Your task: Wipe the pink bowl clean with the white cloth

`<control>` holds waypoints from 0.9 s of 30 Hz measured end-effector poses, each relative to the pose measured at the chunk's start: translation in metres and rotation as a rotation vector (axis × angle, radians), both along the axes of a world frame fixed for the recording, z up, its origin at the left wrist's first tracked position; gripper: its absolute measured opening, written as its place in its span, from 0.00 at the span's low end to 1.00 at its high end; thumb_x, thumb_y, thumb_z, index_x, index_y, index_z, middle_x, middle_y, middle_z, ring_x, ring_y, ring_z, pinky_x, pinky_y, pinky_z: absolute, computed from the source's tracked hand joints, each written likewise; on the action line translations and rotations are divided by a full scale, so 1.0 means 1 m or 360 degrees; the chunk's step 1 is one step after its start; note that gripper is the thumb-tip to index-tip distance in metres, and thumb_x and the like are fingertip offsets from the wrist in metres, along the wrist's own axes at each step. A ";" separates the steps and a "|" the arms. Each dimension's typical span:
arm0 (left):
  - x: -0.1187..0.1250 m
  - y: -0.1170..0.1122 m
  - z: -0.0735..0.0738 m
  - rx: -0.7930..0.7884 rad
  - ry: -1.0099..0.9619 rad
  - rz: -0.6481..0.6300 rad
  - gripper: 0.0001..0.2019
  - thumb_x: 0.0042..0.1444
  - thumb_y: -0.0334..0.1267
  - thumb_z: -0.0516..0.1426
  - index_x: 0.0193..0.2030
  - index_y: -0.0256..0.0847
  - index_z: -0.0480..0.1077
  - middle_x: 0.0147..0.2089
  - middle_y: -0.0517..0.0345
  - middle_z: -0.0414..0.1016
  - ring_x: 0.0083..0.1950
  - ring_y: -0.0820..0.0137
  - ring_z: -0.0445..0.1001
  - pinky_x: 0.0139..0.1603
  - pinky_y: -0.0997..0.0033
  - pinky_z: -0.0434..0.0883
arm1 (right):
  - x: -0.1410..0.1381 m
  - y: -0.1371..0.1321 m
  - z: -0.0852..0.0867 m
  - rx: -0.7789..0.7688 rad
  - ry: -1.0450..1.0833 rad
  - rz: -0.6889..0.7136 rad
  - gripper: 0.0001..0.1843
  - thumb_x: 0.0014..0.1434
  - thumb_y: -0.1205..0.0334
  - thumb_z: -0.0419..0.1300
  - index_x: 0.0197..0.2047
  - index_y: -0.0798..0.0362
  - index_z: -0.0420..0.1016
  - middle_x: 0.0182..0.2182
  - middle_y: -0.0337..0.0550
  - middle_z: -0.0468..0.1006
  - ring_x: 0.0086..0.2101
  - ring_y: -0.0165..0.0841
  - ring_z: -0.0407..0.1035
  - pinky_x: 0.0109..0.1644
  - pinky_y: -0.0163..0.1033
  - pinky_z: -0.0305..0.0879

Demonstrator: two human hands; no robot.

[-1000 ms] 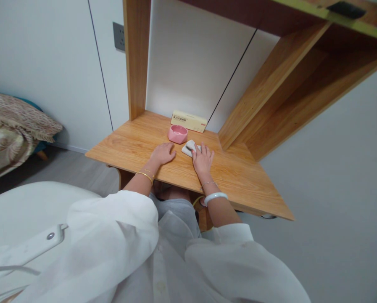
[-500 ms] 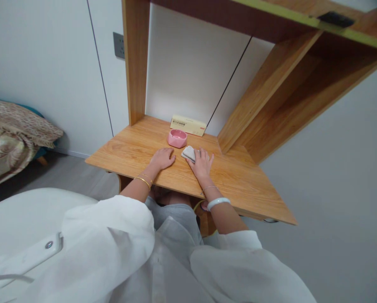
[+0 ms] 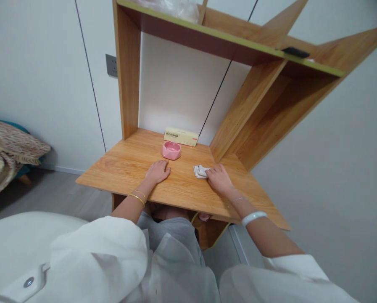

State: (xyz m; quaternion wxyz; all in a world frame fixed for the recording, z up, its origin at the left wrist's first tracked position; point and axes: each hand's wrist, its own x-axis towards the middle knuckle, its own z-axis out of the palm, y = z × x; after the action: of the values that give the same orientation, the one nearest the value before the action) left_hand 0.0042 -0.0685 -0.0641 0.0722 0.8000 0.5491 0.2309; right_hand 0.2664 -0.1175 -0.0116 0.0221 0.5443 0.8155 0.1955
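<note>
My right hand grips the right end of a small folded whitish cloth, which lies against the wooden desktop. The fingers cover part of the cloth. Resting palm-down on the desk, my left hand holds nothing and has its fingers loosely stretched. Just beyond it stands a pink faceted ashtray, apart from both hands.
A long cream box with printed text stands behind the ashtray by the wall. Wooden shelf panels rise at the right, and an upper shelf spans overhead. A bed with a patterned cover is at the far left.
My right hand has moved right across the desk with the cloth, away from the ashtray. My left hand stays in place on the desk. The view has tilted up, showing more upper shelf.
</note>
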 end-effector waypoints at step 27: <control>0.001 -0.001 -0.001 0.0052 -0.0152 -0.0005 0.19 0.55 0.37 0.46 0.52 0.33 0.62 0.54 0.43 0.67 0.56 0.61 0.64 0.58 0.61 0.57 | -0.124 0.150 0.000 -0.0576 0.1573 -0.0894 0.15 0.58 0.53 0.53 0.35 0.59 0.70 0.28 0.38 0.74 0.26 0.25 0.68 0.30 0.34 0.67</control>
State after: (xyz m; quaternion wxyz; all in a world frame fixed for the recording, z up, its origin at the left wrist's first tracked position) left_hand 0.0048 -0.0694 -0.0651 0.0855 0.7899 0.5401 0.2775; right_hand 0.1424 0.0324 -0.0118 -0.2168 0.7532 0.5742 -0.2365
